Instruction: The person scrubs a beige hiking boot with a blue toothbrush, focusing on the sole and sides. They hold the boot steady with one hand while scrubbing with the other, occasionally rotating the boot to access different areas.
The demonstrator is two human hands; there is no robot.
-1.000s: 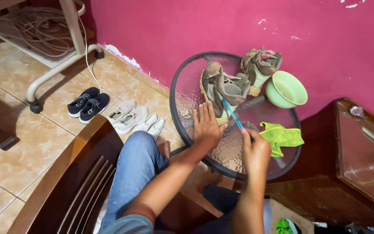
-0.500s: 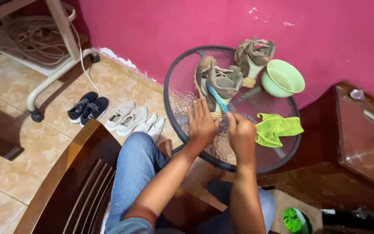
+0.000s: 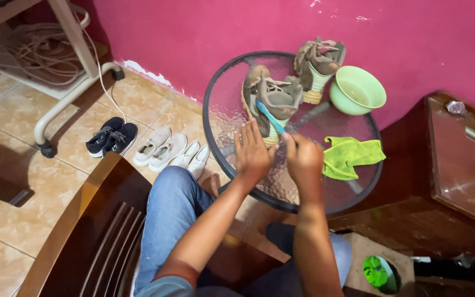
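Note:
My right hand [image 3: 303,158] grips a blue toothbrush [image 3: 269,116], its head resting against a worn tan shoe [image 3: 270,99] on the round glass table [image 3: 221,132]. My left hand [image 3: 253,151] hovers open, fingers spread, just in front of that shoe, close to its heel. A second tan shoe [image 3: 317,66] stands behind it near the pink wall. A pale green bowl [image 3: 357,91] sits to the right of the shoes, and a lime green cloth [image 3: 350,157] lies on the glass beside my right hand.
On the tiled floor to the left lie a black pair of shoes [image 3: 111,137] and two light pairs [image 3: 171,151]. A wooden chair back [image 3: 92,236] stands near my left knee. A dark wooden cabinet [image 3: 457,165] flanks the table's right. White metal frame legs [image 3: 64,102] stand far left.
Both hands have shifted slightly left on the table with the view. The toothbrush stays against the near shoe, and my left hand has opened its fingers wider.

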